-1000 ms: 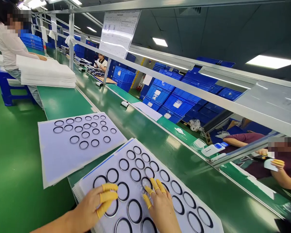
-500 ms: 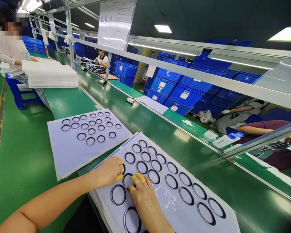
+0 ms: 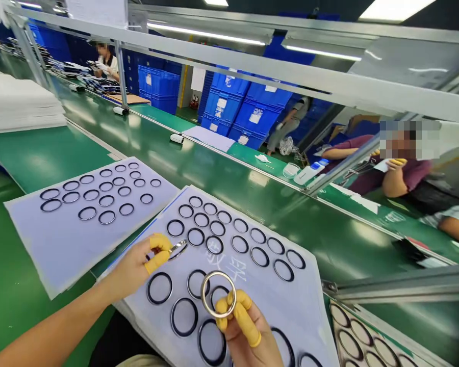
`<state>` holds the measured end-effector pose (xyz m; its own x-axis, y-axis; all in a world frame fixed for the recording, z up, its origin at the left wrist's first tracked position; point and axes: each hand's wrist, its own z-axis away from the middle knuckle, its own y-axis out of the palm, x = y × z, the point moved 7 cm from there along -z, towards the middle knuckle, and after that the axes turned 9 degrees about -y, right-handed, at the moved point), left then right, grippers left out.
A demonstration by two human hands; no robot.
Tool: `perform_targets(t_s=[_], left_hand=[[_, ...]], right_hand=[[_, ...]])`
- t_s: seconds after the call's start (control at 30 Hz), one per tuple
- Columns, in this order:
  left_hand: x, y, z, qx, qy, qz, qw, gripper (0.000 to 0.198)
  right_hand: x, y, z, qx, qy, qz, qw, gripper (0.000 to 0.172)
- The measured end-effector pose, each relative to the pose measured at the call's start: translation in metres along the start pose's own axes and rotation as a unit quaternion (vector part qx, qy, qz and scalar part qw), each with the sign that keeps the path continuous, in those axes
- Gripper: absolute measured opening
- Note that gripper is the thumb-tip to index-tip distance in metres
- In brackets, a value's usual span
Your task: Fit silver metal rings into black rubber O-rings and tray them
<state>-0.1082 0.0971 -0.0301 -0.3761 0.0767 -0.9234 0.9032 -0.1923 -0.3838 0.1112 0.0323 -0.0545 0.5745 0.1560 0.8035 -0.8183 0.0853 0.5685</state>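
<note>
My left hand [image 3: 139, 262], with yellow finger cots on, pinches a thin metal ring [image 3: 178, 244] that is tilted nearly edge-on, just above a white sheet [image 3: 279, 306]. In my right hand [image 3: 248, 329], also in yellow finger cots, a shiny silver ring [image 3: 218, 273] is gripped at its lower edge and raised facing me. Several dark-edged rings [image 3: 148, 288] lie flat on the sheet around both hands. Faint writing marks the sheet's middle. My right hand hides part of the rings below it.
To the left, a second white sheet [image 3: 53, 250] bears several smaller-looking rings. More rings lie on a brownish board [image 3: 333, 334] at lower right. A green conveyor belt [image 3: 222, 168] runs behind, under a metal frame. Across it a co-worker [image 3: 405, 173] sits; blue crates [image 3: 218, 102] are stacked beyond.
The view has swung right. Both hands were down on the rings on the sheet; now each holds a ring, the right one lifted and turned face-on.
</note>
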Motion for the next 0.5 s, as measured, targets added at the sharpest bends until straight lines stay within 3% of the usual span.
perform_targets(t_s=[0.07, 0.17, 0.33, 0.5], left_hand=[[-0.002, 0.010, 0.007, 0.024, -0.031, 0.148, 0.988, 0.026], [-0.002, 0.030, 0.015, 0.066, -0.079, 0.279, 0.955, 0.031], [-0.006, 0.053, 0.018, 0.121, -0.136, 0.407, 0.895, 0.028], [-0.013, 0.070, 0.017, 0.160, -0.172, 0.470, 0.851, 0.024]], right_hand=[[-0.003, -0.001, 0.005, -0.003, 0.000, -0.038, 0.999, 0.027], [-0.006, -0.004, 0.010, 0.001, -0.004, -0.075, 0.997, 0.024], [-0.005, -0.009, 0.013, 0.004, 0.009, -0.114, 0.993, 0.025], [-0.005, -0.018, 0.012, -0.014, 0.006, -0.100, 0.995, 0.027]])
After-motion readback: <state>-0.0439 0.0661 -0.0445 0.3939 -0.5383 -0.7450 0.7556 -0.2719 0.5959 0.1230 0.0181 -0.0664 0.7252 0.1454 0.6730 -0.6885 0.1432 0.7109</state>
